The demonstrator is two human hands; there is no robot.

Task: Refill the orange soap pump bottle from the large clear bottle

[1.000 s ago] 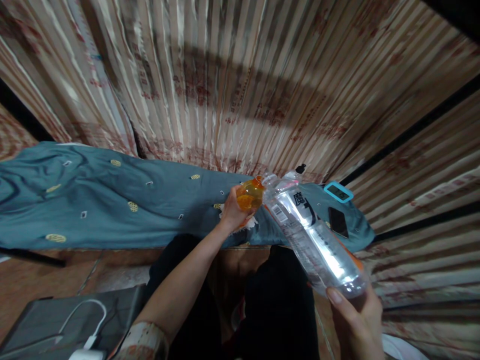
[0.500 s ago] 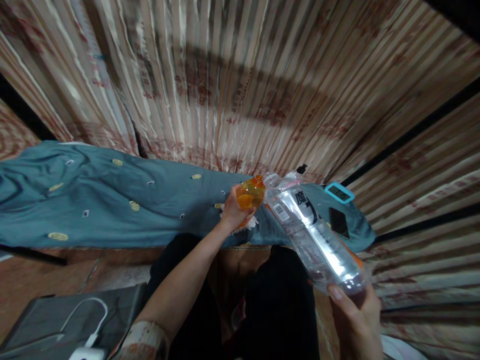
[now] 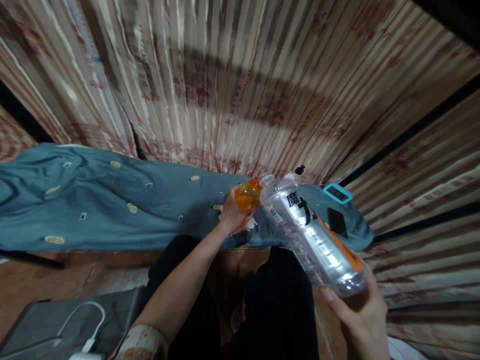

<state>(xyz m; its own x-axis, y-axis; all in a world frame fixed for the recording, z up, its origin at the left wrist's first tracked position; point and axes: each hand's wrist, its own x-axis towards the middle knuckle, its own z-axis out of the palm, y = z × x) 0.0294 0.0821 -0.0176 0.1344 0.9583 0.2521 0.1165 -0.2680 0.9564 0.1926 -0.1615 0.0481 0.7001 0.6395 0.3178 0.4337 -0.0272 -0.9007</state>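
My left hand [image 3: 233, 216] is wrapped round an orange see-through bottle [image 3: 248, 194], whose uncapped neck points up and slightly right. In my right hand [image 3: 360, 315] is a large clear plastic bottle [image 3: 315, 235] with a silver and orange label and black characters, gripped by its base. It lies tilted, its neck lower on the left, and its mouth is right at the orange bottle's mouth. Whether the two mouths touch I cannot tell. Some white torn paper [image 3: 250, 224] lies beneath the orange bottle.
A teal patterned cloth [image 3: 93, 195] covers the narrow table. On its right lie a dark phone [image 3: 337, 222] and a blue-framed digital timer [image 3: 337, 193]. Behind the clear bottle stands a pump bottle [image 3: 299, 171] with a black top. A grey case [image 3: 41, 320] with a white cable sits lower left.
The clear bottle has rolled a little in my right hand, so more of the orange label shows. My left hand keeps its hold on the orange bottle, and the view has shifted slightly.
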